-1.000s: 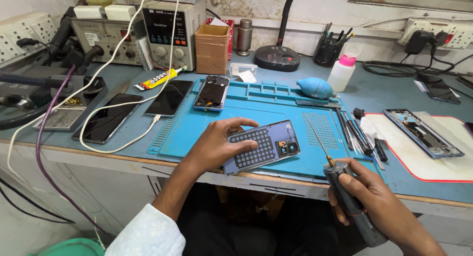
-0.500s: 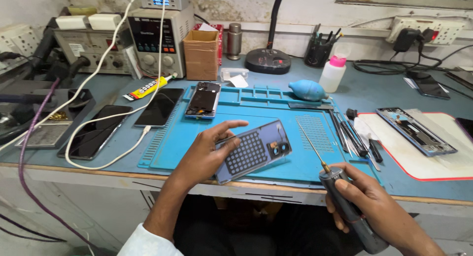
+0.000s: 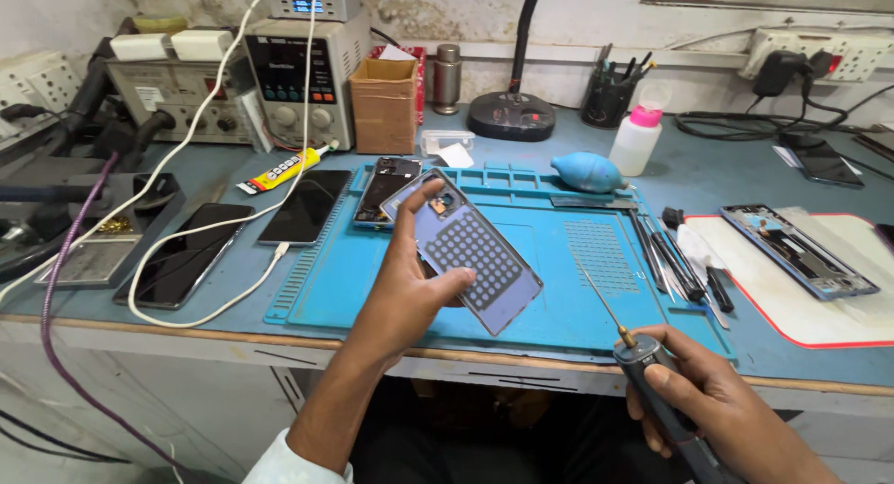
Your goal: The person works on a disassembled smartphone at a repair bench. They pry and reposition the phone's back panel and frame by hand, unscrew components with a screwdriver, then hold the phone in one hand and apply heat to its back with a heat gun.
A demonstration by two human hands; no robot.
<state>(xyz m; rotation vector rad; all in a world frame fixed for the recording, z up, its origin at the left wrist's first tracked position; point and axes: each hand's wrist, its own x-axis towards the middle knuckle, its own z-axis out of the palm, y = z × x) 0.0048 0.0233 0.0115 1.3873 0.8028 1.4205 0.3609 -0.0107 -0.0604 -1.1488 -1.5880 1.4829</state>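
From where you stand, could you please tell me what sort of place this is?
Most likely a phone repair bench: an opened phone lies on a mat, a bench power supply stands behind, and the right hand grips an electric screwdriver.

Two bare forearms enter from the lower edge of the frame. The left hand (image 3: 410,288) is in the middle of the picture and its arm comes up from the lower left. Near the elbow, at the bottom edge, there is a white sleeve (image 3: 293,463) which looks pushed or rolled up; the cloth is plain, without pattern. The right hand (image 3: 717,405) is in the lower right corner, and no sleeve is visible on this arm. Both wrists and all visible fingers are bare. The nails are short
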